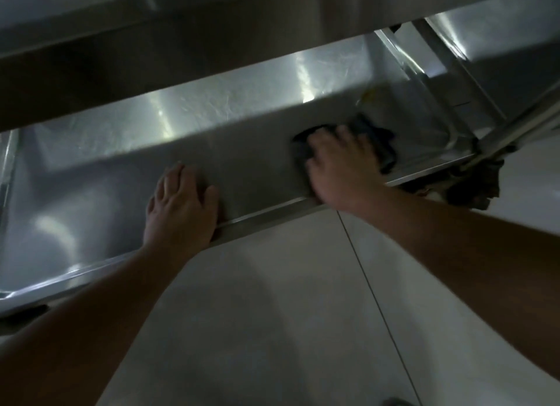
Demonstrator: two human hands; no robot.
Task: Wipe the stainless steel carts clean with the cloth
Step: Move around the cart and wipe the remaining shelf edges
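Dim head view, looking down at lower shelf (121, 175) of steel cart. Right hand (339, 169) flat on dark cloth (375, 139), fingers spread and pressing it onto shelf surface near right end; grip released, nothing pinched as far as visible. Cloth bunched under and beyond fingers, partly blurred. Left hand (178, 205) resting flat on shelf by front rim (263, 216), fingers relaxed, grip released, holding nothing, well apart from cloth. Upper shelf (151, 33) overhead, crossing top of view. Cart leg (448, 63) at right rear corner. Pale tiled floor (272, 314) below, dark grout line running through. Dark mop head (466, 184) on floor just beside cart's right front corner.
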